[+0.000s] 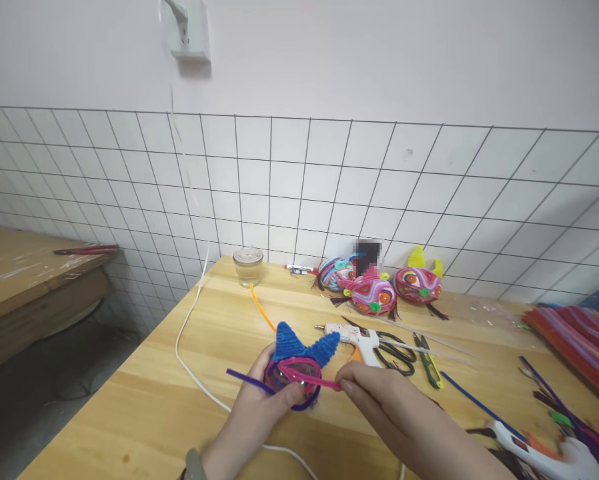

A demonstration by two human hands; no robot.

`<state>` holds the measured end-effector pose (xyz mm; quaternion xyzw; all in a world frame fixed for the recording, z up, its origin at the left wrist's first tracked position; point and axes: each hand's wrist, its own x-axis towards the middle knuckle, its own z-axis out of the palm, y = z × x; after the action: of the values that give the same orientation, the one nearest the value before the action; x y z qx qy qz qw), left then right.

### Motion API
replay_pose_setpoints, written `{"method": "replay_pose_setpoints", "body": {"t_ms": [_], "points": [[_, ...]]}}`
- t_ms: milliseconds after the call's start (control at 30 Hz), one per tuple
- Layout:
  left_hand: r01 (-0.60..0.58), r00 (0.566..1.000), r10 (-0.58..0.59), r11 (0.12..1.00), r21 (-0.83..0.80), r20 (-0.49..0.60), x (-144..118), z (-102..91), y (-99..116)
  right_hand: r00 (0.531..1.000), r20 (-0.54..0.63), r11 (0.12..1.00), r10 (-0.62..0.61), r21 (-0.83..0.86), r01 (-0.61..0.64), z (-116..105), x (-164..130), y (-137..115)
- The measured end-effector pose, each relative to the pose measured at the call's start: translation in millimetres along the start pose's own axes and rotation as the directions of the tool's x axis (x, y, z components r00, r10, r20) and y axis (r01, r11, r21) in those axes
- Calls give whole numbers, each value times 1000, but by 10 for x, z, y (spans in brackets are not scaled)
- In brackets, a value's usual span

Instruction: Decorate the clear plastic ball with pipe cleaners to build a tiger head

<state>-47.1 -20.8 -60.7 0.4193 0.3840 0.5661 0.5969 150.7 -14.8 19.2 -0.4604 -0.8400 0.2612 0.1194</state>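
Head view: left hand cups a blue-eared ball figure above the wooden table, near its front edge; right hand pinches a pink pipe cleaner laid across it. Just behind lie a glue gun and scissors; a white cord curves left. Three finished figures and a glass cup stand by the tiled wall. No writing is readable.

I see fuzzy chenille on the blue-eared craft figure, and its pink pipe cleaner looks equally bristly. Beneath it, the surface is pale wood, smooth and satiny. Right of the figure, the glue gun is white glossy plastic.
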Motion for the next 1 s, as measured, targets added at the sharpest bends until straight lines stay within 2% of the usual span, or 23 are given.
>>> {"method": "replay_pose_setpoints", "body": {"t_ms": [67,300,400,533,600,700,800,867,933,1000], "points": [[-8,1000,8,1000,25,-26,11,-5,-14,999,18,999,31,-27,-31,-20,-11,21],[-10,1000,10,999,33,-9,43,-54,-129,996,-12,996,93,-15,-93,-96,-31,121],[0,1000,-1,1000,25,12,29,-54,-150,998,-25,999,49,24,-48,-89,-21,124],[0,1000,1,999,50,-14,13,-24,-124,999,-42,995,14,95,-10,-96,-31,119],[-4,998,7,998,68,-56,20,-10,-90,998,-38,996,45,84,-42,-122,-55,134],[-5,982,23,995,99,-187,55,-18,-31,998,-5,997,62,36,-61,-147,-103,157],[-25,942,67,991,130,-328,105,-63,4,991,113,998,67,8,-69,-80,-121,159],[-41,930,93,988,152,-357,134,-98,8,982,170,997,82,-21,-80,-13,-94,186],[-45,932,100,986,161,-348,149,-120,6,982,146,990,118,-89,-105,3,-40,295],[-35,934,88,987,158,-346,147,-121,9,976,50,956,211,-219,-195,-74,8,525]]}}
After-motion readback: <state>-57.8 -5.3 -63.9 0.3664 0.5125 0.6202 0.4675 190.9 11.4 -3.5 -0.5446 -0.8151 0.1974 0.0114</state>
